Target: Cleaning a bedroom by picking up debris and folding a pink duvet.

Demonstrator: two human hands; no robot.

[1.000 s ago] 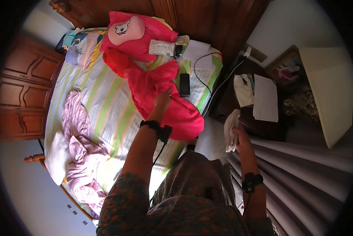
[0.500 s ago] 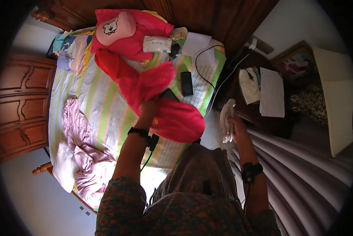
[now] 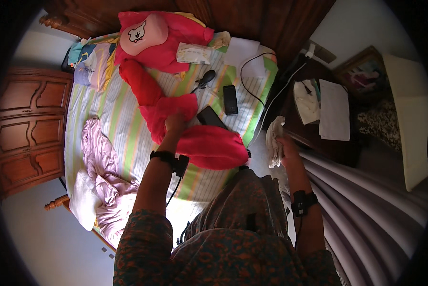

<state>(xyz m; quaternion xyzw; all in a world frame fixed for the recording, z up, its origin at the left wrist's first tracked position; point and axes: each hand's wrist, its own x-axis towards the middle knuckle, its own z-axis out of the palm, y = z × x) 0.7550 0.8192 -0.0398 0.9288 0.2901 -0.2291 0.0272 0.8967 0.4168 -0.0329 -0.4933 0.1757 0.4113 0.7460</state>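
My left hand (image 3: 175, 123) is closed on a bright red garment (image 3: 209, 148), which lies in long folds across the middle of the bed. Just beyond its near fold a dark flat tablet-like device (image 3: 211, 117) lies partly covered. A black rubber squeeze bulb (image 3: 208, 76) with a thin tube and a black phone (image 3: 230, 100) rest farther off on the sheet. Off the bed's right side, my right hand (image 3: 288, 148) grips a crumpled whitish cloth (image 3: 274, 143) that hangs down from the fingers.
At the bed's head are a pink cap (image 3: 145, 35), a white tissue pack (image 3: 194, 54) and folded clothes (image 3: 94, 66). A lilac cloth (image 3: 99, 148) lies at left on the striped sheet (image 3: 128, 128). To the right are a dark nightstand (image 3: 314, 136), cables and grey curtains (image 3: 361, 205).
My left hand has drawn the red garment a little leftward. More of the dark device and the whole squeeze bulb now show. My right hand keeps the whitish cloth in nearly the same place.
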